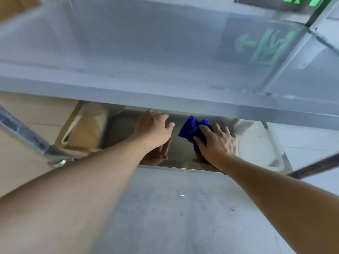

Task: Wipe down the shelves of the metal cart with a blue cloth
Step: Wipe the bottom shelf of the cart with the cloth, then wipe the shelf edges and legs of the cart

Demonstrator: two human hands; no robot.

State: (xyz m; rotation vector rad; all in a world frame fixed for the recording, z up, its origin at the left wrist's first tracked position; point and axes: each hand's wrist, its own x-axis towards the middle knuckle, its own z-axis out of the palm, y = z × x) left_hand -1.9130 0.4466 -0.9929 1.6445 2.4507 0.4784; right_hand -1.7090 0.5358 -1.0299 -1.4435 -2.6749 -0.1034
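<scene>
Right hand (pixel 216 142), fingers spread, presses the blue cloth (pixel 190 129) onto the steel lower shelf (pixel 183 154). Left hand (pixel 152 131) rests nearby, loose and holding nothing, its fingertips hidden under the upper shelf (pixel 128 85).

The cloth (pixel 192 130) is deep blue, the shelf (pixel 179 149) silvery steel, the reflected sign (pixel 266 46) green.

Bare left hand (pixel 153 130), right hand (pixel 217 143), forearms (pixel 77 189)
</scene>
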